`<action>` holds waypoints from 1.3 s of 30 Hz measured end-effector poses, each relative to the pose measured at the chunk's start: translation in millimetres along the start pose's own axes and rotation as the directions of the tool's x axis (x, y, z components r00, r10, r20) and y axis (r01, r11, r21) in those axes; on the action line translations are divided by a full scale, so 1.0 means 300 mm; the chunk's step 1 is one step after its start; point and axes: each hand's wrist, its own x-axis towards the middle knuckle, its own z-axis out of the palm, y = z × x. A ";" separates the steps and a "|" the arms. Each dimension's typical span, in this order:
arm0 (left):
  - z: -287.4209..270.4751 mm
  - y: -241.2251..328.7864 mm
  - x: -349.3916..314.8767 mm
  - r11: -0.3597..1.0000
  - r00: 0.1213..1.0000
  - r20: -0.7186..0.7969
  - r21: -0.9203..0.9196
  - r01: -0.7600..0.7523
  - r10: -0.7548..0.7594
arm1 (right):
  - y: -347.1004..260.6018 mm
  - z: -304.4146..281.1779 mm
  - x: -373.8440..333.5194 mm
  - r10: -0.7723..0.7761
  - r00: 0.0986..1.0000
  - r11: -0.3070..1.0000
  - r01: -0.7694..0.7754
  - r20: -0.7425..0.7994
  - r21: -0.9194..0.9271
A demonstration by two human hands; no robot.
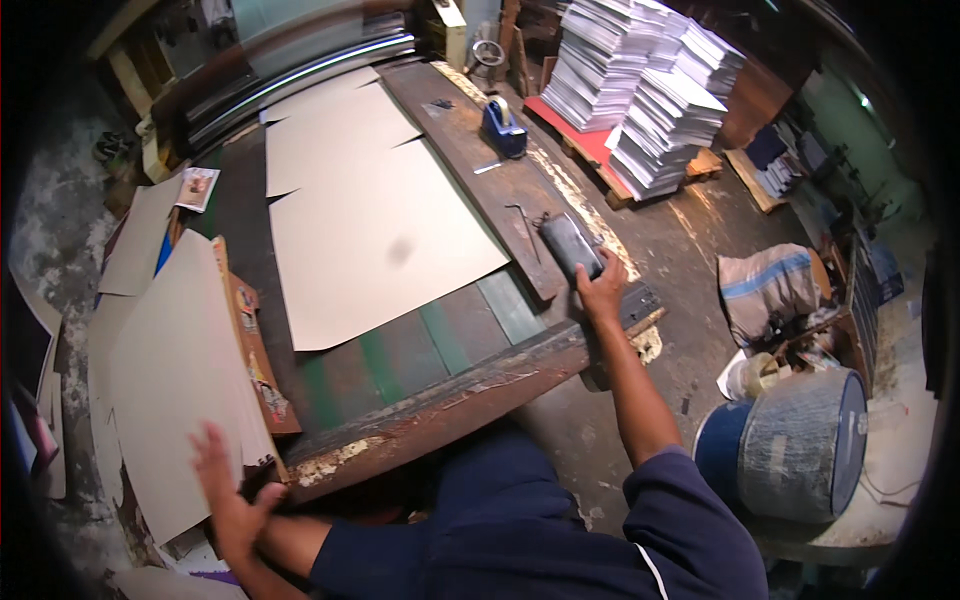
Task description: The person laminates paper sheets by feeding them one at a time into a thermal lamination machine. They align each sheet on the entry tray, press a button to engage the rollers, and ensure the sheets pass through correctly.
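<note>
My right hand (602, 290) is closed on the near end of a black, glossy, rounded oblong object (570, 246), perhaps a phone or a case. It lies on the right edge of the machine table. Beside it rests a thin hex key (524, 232). My left hand (230, 490), slightly blurred, has its fingers spread at the near edge of a stack of beige cardboard sheets (170, 380); whether it touches them I cannot tell. Between my hands, notched cardboard sheets (375, 235) lie flat on the table, reaching back toward the metal rollers (300, 80).
A blue tape dispenser (503, 130) stands on the table's right rail. Tall piles of white paper (665, 120) sit on a pallet beyond. On the right are a striped sack (770, 290) and a drum (800, 445). The table's worn front edge (450, 400) runs before me.
</note>
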 end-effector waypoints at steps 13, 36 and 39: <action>-0.043 -0.017 -0.048 0.852 0.993 -0.069 -0.521 0.042 -0.091 | -0.078 0.012 0.030 0.320 0.919 0.907 -0.228 0.229 -0.354; -0.090 0.211 -0.035 0.958 0.952 -0.199 -0.123 -0.258 0.231 | -0.999 -0.158 -0.459 -0.294 0.154 0.063 -0.982 0.943 0.180; -0.060 0.092 0.021 0.998 0.982 -0.176 0.038 -0.057 0.063 | -0.878 -0.163 -0.578 -0.175 -0.008 0.090 -0.996 0.985 0.008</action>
